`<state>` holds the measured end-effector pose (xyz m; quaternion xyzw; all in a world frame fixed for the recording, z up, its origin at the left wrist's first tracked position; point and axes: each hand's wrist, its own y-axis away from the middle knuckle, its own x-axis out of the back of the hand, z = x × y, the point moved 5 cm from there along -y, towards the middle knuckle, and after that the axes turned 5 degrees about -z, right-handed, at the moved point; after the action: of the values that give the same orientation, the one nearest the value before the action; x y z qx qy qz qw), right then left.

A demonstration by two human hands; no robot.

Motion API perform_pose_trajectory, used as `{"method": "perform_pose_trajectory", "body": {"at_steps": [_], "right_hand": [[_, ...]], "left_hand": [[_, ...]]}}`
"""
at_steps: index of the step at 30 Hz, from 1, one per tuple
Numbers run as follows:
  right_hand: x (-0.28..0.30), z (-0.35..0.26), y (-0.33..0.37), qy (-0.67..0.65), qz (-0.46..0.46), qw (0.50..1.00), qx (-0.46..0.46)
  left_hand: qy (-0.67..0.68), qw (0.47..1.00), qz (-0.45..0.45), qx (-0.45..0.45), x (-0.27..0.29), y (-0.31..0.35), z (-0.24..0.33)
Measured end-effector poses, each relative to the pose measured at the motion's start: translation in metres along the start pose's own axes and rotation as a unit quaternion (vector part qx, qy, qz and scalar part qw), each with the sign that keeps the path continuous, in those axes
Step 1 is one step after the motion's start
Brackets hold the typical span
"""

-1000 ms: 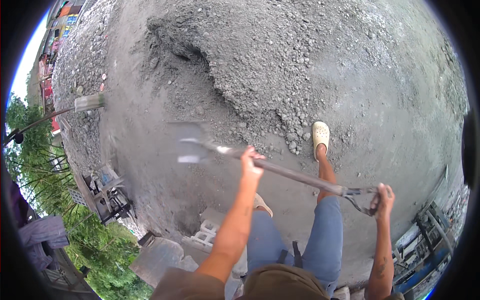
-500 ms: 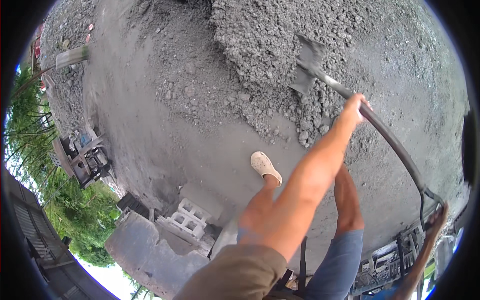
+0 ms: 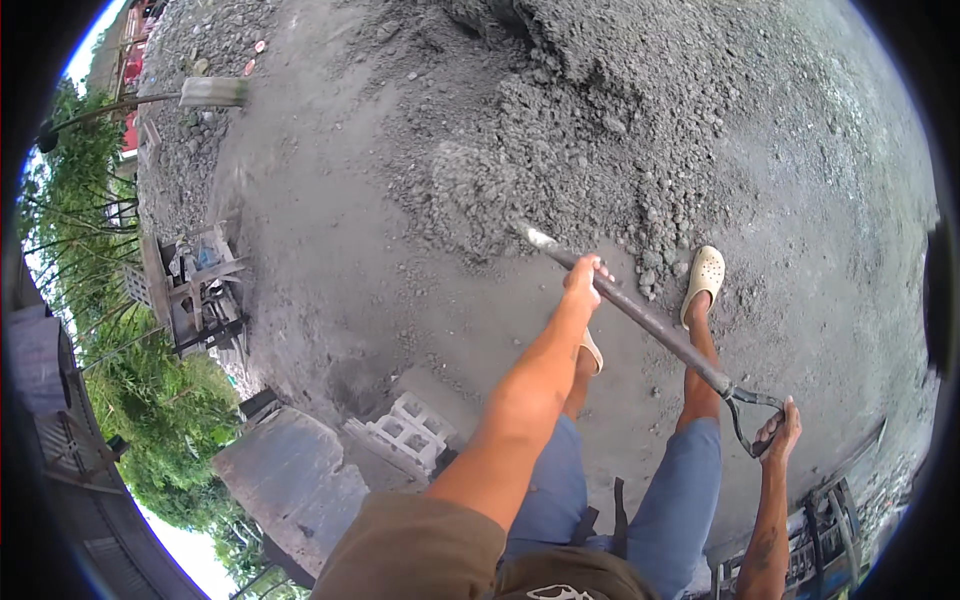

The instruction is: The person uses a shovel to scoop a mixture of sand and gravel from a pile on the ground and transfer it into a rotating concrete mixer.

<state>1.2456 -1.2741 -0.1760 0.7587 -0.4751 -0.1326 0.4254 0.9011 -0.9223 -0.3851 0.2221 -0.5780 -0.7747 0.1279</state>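
My left hand (image 3: 585,277) is wrapped round the shaft of a shovel (image 3: 655,327), fairly near its blade end. At the other end, my right hand (image 3: 784,433) grips the dark D-shaped handle. The shaft slants from the handle at lower right up to the left. Its blade is not visible; the pale lower part of the shaft meets a heap of grey, wet-looking gravel mix (image 3: 600,120). A loose mound of this mix (image 3: 475,195) lies at the shovel's end.
My feet, in beige clogs (image 3: 706,272), stand at the heap's near edge. Hollow concrete blocks (image 3: 412,430) and a worn sheet (image 3: 295,480) lie at lower left. Scrap wood (image 3: 200,290) sits at the left. Another long-handled tool's flat head (image 3: 213,92) rests at upper left.
The shovel has swung left, with both hands moving along. Its blade, visible earlier on the heap's right part, is now out of sight. My right clog has come into view.
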Motion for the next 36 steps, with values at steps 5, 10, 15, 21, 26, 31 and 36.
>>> {"method": "perform_pose_trajectory", "body": {"at_steps": [5,10,15,21,26,31,36], "right_hand": [[-0.090,-0.028,0.109,0.028,-0.154,0.987,0.044],[-0.234,-0.034,0.268,0.083,-0.401,0.912,0.035],[-0.326,-0.041,0.476,0.137,-0.672,0.716,0.127],[-0.308,0.009,0.561,0.004,-0.808,0.265,0.525],[-0.294,0.013,0.413,0.076,-0.788,0.285,0.540],[-0.169,-0.050,0.300,0.115,-0.798,0.545,0.230],[0.039,-0.040,0.112,0.017,-0.432,0.900,-0.055]], "left_hand": [[0.092,0.991,0.032,-0.095,0.141,0.205,0.152],[0.149,0.943,0.081,-0.287,0.337,0.477,0.290],[0.216,0.833,0.011,-0.509,0.524,0.730,0.320],[0.205,0.778,0.187,-0.564,0.627,0.794,0.184],[0.217,0.792,0.215,-0.528,0.511,0.723,0.139],[0.129,0.841,0.031,-0.525,0.341,0.663,0.184],[-0.007,0.962,0.067,-0.263,0.128,0.349,0.050]]}}
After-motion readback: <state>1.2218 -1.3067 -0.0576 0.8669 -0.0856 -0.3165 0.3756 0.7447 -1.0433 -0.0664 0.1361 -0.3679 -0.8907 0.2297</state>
